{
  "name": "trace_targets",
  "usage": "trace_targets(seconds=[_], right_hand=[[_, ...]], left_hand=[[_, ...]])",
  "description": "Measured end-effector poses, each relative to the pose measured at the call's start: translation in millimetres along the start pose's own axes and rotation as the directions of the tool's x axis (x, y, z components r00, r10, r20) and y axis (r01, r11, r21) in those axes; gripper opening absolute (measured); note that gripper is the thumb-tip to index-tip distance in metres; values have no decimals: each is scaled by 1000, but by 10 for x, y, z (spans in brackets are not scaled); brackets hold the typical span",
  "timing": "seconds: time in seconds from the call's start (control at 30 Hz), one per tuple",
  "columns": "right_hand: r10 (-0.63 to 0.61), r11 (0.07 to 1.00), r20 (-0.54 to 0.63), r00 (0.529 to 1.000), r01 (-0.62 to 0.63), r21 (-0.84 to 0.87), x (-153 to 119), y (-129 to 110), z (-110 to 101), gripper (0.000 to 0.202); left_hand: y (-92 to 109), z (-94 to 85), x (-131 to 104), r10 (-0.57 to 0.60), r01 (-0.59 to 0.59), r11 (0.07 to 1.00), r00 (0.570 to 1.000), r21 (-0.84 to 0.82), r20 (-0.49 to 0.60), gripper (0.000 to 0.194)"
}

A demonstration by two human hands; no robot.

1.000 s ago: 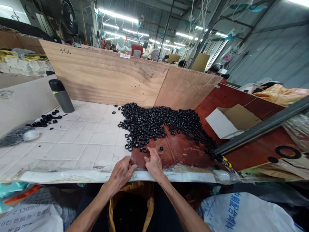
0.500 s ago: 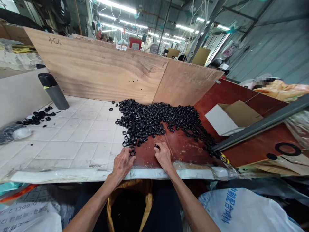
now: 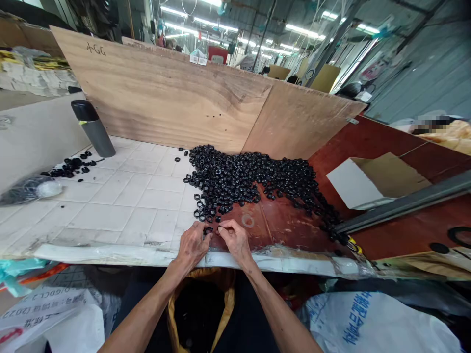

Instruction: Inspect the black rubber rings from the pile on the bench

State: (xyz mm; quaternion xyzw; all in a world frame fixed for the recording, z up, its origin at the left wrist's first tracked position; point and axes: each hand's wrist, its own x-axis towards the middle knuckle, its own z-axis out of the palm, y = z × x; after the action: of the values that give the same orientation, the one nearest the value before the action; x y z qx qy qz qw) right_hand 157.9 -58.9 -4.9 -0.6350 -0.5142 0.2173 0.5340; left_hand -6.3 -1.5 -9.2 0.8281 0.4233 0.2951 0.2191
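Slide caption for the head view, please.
Left hand and right hand close together before a heap of black rings.

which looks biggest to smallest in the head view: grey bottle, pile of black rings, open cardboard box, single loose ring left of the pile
1. pile of black rings
2. open cardboard box
3. grey bottle
4. single loose ring

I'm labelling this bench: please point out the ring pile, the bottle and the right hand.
Ring pile (image 3: 237, 181): head view, middle of the heap.
Bottle (image 3: 94, 132): head view, upper grey body.
Right hand (image 3: 237, 241): head view, back of the hand.
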Motion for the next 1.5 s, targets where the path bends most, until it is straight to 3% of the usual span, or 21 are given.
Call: trace_targets(seconds=[0.07, 0.13, 0.3, 0.53, 0.7, 0.9, 1.03, 1.23, 1.37, 1.5], right_hand=[[29, 985, -17, 999, -26, 171, -33, -37, 47, 14], [38, 974, -39, 999, -29, 226, -50, -67, 60, 13], [21, 964, 31, 999, -28, 263, -61, -103, 52, 8], [3, 977, 19, 1000, -7, 214, -113, -116, 80, 13], [-48, 979, 17, 999, 43, 198, -115, -121, 62, 19], [-135, 984, 6, 991, 134, 118, -101, -170, 50, 16], [-135, 988, -6, 991, 135, 74, -112, -154, 64, 20], [-65, 995, 76, 995, 59, 79, -137, -120, 83, 13], [-21, 994, 122, 992, 8, 110, -114, -113, 55, 11], [-55, 991, 116, 992, 40, 127, -69, -123, 25, 9]], left_hand=[[-13, 2, -14, 21, -22, 999, 1000, -50, -10, 22], [-11, -7, -17, 67, -67, 992, 998, -107, -3, 26], [-24, -17, 0, 160, -164, 942, 986, -291, -38, 33], [-75, -38, 6, 97, -102, 822, 995, -561, -40, 24], [-36, -94, 2, 73, -89, 824, 996, -560, -51, 23], [-19, -135, 10, 148, -170, 830, 985, -531, -84, 25], [-29, -114, 8, 168, -194, 811, 981, -552, -98, 25], [-57, -75, -14, 146, -187, 800, 982, -571, -117, 23], [-58, -72, -17, 94, -131, 821, 991, -556, -95, 19], [-43, -83, -10, 52, -75, 838, 997, -540, -57, 18]])
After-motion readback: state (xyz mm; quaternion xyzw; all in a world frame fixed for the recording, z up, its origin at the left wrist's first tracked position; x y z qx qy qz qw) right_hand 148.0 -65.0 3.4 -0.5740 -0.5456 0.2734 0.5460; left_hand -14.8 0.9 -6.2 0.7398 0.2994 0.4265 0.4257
